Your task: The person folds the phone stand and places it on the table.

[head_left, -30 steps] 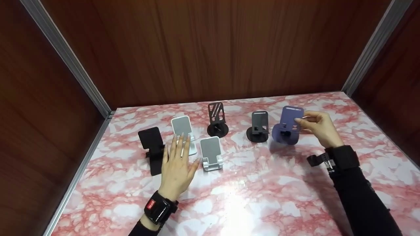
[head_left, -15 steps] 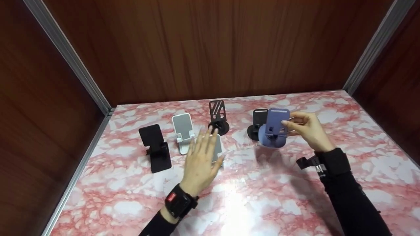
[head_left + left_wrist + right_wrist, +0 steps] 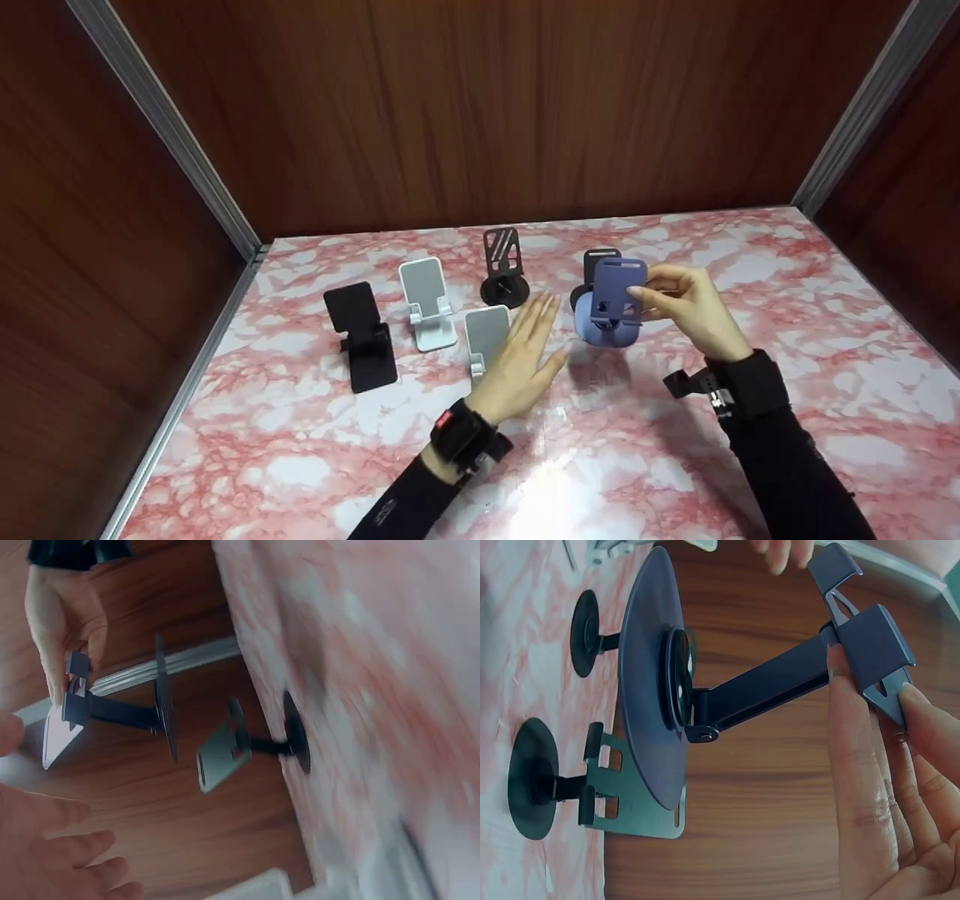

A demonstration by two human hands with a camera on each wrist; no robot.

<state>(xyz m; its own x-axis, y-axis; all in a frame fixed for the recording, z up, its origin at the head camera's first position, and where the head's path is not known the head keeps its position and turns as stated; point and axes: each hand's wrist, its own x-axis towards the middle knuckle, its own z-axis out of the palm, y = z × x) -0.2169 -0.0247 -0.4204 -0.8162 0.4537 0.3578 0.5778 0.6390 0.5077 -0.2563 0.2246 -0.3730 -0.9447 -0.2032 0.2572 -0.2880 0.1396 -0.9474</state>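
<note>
My right hand pinches the upper plate of a purple-blue phone stand between thumb and fingers. Its round base hangs above the table in the right wrist view, where the stand's arm shows up close. A dark phone stand stands just behind it, partly hidden in the head view. My left hand is held flat with straight fingers and grips nothing. It overlaps a white phone stand with a grey face, hiding its lower right part. In the left wrist view the left fingers are spread near the edge.
A black phone stand sits at the left, beside another white phone stand. Behind them stands a black stand with slanted slots. A wooden panel rises along the back of the marbled table, with more panels on both sides.
The right hand has carried the purple-blue stand left, in front of the dark stand. My left hand has moved right, away from the left-hand stands, and now covers part of the nearer white one.
</note>
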